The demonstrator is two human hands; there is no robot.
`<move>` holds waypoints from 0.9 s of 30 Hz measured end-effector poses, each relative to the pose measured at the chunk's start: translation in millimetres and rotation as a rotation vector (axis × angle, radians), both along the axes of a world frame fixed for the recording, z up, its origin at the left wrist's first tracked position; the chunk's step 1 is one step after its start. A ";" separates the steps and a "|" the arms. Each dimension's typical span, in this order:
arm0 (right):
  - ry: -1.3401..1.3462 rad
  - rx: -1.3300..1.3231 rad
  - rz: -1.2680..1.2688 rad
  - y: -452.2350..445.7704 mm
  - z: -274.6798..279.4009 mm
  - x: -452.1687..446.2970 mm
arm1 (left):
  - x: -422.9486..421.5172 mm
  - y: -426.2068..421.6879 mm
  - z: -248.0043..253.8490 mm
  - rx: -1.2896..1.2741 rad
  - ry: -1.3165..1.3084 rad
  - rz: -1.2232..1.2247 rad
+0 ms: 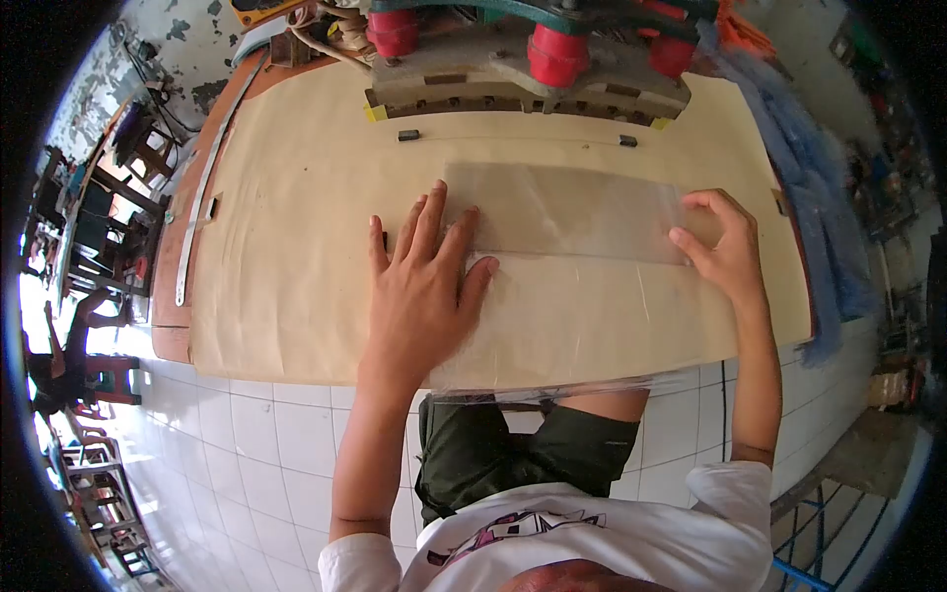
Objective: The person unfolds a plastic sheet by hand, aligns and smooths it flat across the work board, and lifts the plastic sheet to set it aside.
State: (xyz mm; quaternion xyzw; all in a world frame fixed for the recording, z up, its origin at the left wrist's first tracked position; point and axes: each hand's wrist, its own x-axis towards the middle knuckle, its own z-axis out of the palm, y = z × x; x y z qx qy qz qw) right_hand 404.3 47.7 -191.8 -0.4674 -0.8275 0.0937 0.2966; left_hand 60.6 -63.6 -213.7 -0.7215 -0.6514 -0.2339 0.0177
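Note:
A clear plastic sheet (572, 212) lies on the tan paper covering of the worktable (286, 266). A second stretch of clear plastic (572, 316) spreads below it to the front edge; whether the two are one folded piece I cannot tell. My left hand (424, 266) rests flat with fingers spread, its thumb side over the sheet's left end. At the right end is my right hand (725, 237), thumb and forefinger bent and apart at the sheet's edge. A gap shows between those two fingertips, and the other fingers are partly hidden.
A heavy machine with red cylindrical parts (557, 54) stands at the table's back. Two small dark blocks (408, 135) lie before it. A metal ruler (212, 178) runs along the left edge; bluish plastic (819, 217) hangs at the right.

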 end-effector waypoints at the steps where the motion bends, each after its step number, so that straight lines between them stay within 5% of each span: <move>1: 0.009 0.022 -0.017 -2.1 0.3 -2.5 | 0.2 -0.2 0.4 -0.003 0.001 -0.001; 12: 0.141 -0.014 -0.067 -5.9 -0.5 -7.4 | 0.3 0.6 1.7 -0.011 -0.025 -0.018; 27: -0.097 -0.014 0.212 -11.8 15.1 -5.3 | -1.1 0.2 0.7 -0.007 -0.104 -0.029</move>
